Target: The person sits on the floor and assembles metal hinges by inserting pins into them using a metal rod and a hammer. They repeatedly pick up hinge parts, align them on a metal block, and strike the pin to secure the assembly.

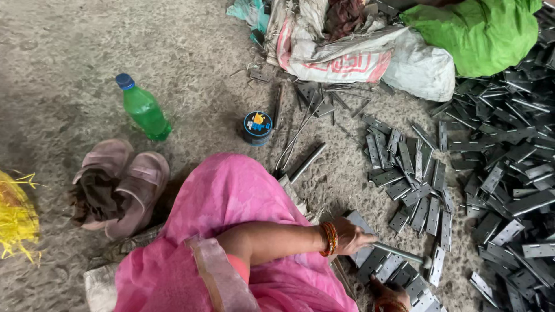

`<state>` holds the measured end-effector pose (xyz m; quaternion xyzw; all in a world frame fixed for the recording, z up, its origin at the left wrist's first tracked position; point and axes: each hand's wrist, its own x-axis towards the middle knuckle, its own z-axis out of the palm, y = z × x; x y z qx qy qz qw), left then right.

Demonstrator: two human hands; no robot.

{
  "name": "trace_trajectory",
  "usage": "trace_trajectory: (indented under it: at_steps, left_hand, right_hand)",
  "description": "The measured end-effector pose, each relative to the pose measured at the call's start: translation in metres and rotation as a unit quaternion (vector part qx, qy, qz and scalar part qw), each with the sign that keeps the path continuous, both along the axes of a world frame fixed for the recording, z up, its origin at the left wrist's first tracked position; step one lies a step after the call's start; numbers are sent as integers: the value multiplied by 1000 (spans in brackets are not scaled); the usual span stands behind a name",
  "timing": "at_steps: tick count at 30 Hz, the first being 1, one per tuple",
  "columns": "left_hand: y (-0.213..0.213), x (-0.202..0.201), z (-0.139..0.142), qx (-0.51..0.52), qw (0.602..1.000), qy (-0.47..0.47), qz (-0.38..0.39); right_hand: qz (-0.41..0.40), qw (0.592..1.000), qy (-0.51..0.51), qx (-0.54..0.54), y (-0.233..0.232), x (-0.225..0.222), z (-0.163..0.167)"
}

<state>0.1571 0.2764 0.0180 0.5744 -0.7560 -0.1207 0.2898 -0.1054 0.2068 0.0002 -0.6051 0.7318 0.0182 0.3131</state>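
Two hands work low in the frame. Right hand (388,293), partly cut off, rests fingers on a grey hinge plate (404,276), apparently steadying it; finger spread cannot be told. Left hand (350,236) is clenched around a metal rod (400,253), its tip over the same cluster. Farther out: loose hinge pile (509,173), small tin (257,127), green bottle (144,110).
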Motion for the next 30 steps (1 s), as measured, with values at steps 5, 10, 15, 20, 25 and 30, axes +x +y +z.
trace_trajectory:
  at_steps: [5,10,15,20,25,30]
  left_hand:
    - [-2,-5,-7,184,970,-157,-32]
    - [5,5,1,204,974,-100,13]
    - [7,1,12,193,975,-106,-14]
    - [8,13,23,298,949,-96,29]
    - [16,34,44,309,941,-3,139]
    - [25,33,61,304,943,2,134]
  right_hand:
    - [0,999,17,52,-3,-2,-2]
    - [-84,996,19,37,-2,5,0]
    - [-62,997,15,44,2,10,11]
    - [-70,995,-19,63,17,13,34]
    - [405,911,79,-18,40,11,46]
    - [-106,944,-297,97,54,21,64]
